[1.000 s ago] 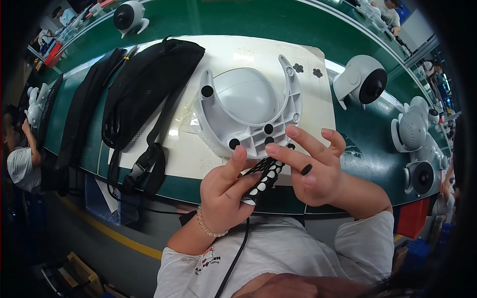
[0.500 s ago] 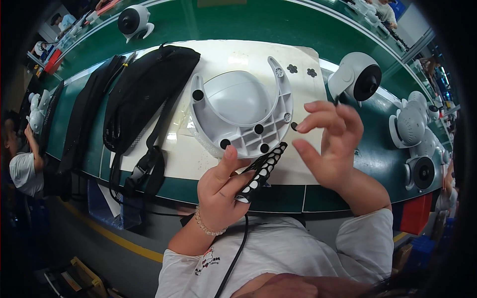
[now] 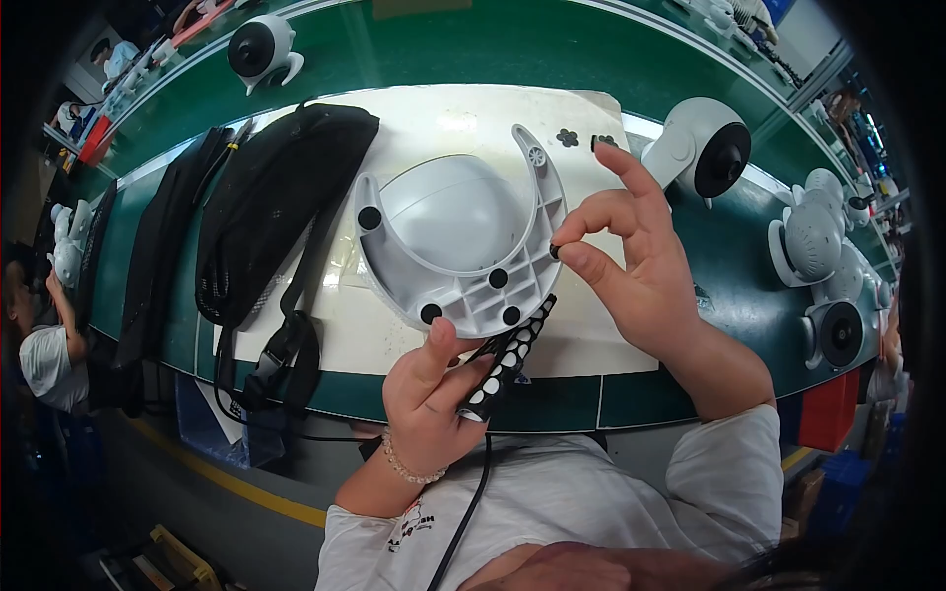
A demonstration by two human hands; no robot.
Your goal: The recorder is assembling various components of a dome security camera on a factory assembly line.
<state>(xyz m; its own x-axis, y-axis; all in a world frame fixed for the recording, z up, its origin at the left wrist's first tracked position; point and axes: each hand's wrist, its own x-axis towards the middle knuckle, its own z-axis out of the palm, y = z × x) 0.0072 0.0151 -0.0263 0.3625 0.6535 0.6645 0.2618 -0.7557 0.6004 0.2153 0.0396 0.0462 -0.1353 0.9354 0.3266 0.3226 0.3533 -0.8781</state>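
Observation:
A white device with a domed body [image 3: 448,212] rests on the mat, its crescent-shaped ribbed base [image 3: 463,307] turned toward me. Several round black pads [image 3: 499,279] sit on that base. My right hand [image 3: 645,271] pinches a small black pad [image 3: 555,252] between thumb and forefinger, at the right edge of the base. My left hand [image 3: 424,399] is closed on a black sticker strip [image 3: 510,366] with white round spots where pads have come off. The left thumb stands beside the base's lower edge; I cannot tell whether it touches.
Left of the device lies a black fabric bag [image 3: 281,197] with a buckled strap. White camera-like devices stand at the right [image 3: 695,148] and far left [image 3: 261,49]. Small black flower-shaped pieces [image 3: 568,139] lie on the white mat [image 3: 601,345]. Other people work at the sides.
My right hand has brought the black pad left to the base's edge, and its thumb and forefinger have closed on it. My left hand keeps the strip.

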